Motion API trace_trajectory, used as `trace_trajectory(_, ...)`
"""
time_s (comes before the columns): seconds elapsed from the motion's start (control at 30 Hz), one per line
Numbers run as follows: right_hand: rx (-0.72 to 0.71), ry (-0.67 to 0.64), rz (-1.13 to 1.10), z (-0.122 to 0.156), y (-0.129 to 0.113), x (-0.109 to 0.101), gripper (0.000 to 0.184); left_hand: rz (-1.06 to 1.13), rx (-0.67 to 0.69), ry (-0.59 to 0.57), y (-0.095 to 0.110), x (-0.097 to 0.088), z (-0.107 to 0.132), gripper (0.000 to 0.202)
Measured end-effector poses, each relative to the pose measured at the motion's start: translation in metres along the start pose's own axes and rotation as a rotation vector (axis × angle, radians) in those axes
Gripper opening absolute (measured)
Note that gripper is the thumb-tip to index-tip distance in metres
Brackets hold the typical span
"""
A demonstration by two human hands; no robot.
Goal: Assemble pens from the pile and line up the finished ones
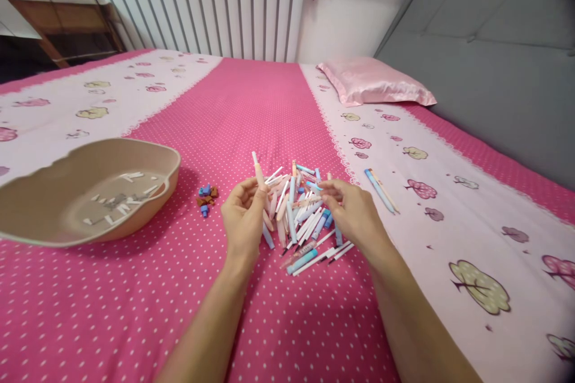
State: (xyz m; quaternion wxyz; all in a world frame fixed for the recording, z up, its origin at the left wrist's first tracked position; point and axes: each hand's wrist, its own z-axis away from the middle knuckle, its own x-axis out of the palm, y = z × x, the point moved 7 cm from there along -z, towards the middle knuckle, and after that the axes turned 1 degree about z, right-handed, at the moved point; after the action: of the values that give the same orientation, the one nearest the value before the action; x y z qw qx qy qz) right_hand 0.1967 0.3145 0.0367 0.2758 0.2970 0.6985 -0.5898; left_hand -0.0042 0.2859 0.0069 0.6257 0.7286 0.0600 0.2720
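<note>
Bed (238,108) in dotted pink with pale, tree-printed bands (438,224).
On it, left to right: beige basin (81,164), small blue and brown pieces (205,191), heap of pens and white sticks (291,209), two pencil-like sticks (380,190); farther back, pink pillow (377,81).

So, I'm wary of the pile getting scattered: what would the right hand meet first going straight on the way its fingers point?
The right hand would likely meet the heaped pen parts just to its left, though it might pass above them; depth is unclear. Beyond lies the left hand.
</note>
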Motion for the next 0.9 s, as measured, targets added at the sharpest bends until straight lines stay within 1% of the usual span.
trace_trajectory(0.13, 0.027, -0.115, 0.136, 0.002, 0.001, 0.012, 0.023, 0.044, -0.001, 0.041, 0.0, -0.003, -0.001, 0.03)
trace_trajectory(0.27, 0.02, -0.196, 0.184, 0.005, 0.0, 0.02, 0.02, 0.037, -0.004, 0.046, -0.002, -0.003, -0.001, 0.029)
trace_trajectory(0.43, 0.003, -0.231, 0.287, 0.007, -0.003, 0.023, 0.028, 0.027, 0.001, 0.043, -0.003, -0.003, -0.002, 0.031)
trace_trajectory(0.63, -0.002, -0.255, 0.359, 0.007, -0.002, 0.025, 0.034, 0.025, 0.008, 0.037, -0.001, -0.003, -0.002, 0.031)
trace_trajectory(0.83, -0.056, -0.322, 0.423, 0.011, -0.004, 0.03, 0.044, 0.017, 0.003, 0.039, -0.003, -0.003, -0.002, 0.031)
trace_trajectory(0.9, -0.071, -0.334, 0.432, 0.012, -0.006, 0.03, 0.045, 0.012, -0.001, 0.032, -0.004, -0.003, -0.002, 0.031)
